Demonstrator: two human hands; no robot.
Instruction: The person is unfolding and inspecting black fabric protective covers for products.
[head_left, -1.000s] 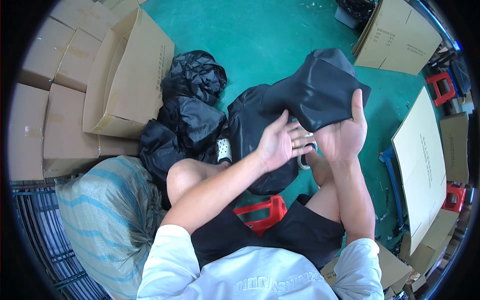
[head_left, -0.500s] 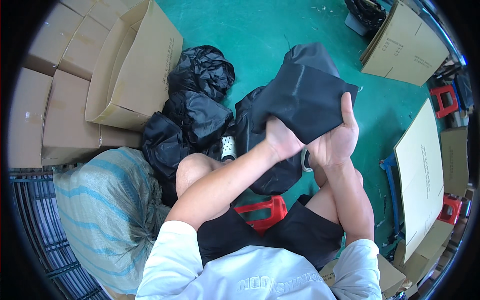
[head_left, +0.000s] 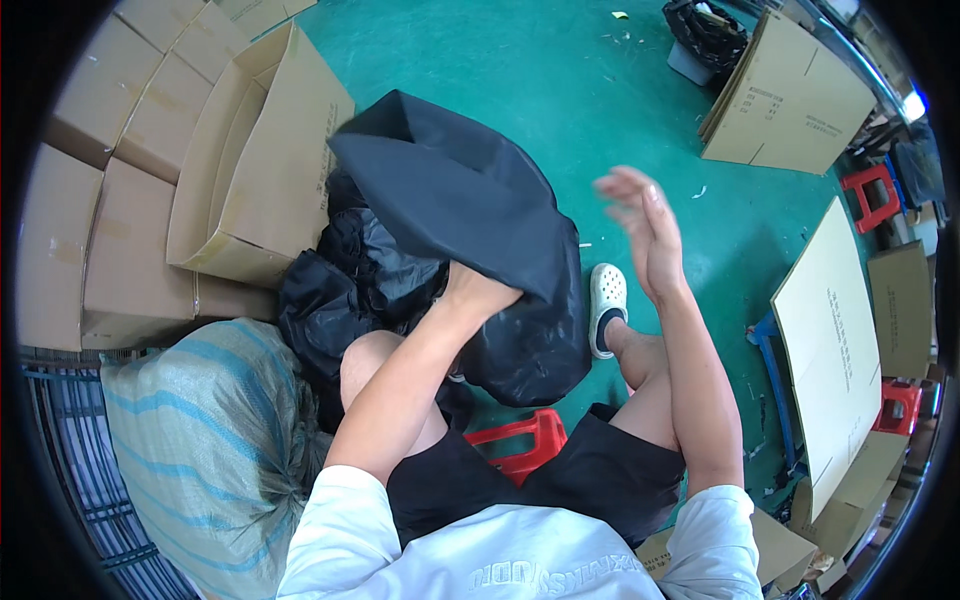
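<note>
A large piece of black fabric (head_left: pixel 450 190) is lifted in front of me, tilted up toward the left, with a fold standing open at its top. My left hand (head_left: pixel 482 292) grips its lower edge, and the fingers disappear into the cloth. To the right, my right hand (head_left: pixel 645 230) is raised in the air, apart from the fabric. Its fingers are stretched out, slightly blurred, and hold nothing. Below the lifted piece, more black material (head_left: pixel 530 355) bulges between my feet.
An open cardboard box (head_left: pixel 240 180) and stacked cartons (head_left: pixel 130 240) stand left, by a heap of black bundles (head_left: pixel 320 285). Nearer is a striped woven sack (head_left: pixel 200 420). A red stool (head_left: pixel 525 445) shows between my legs. Flat cardboard (head_left: pixel 830 350) leans right; folded cartons (head_left: pixel 785 100) stand farther back.
The black fabric has swung left and away from my right hand, which has let go of it. My left hand has moved left and nearer to me with the cloth.
</note>
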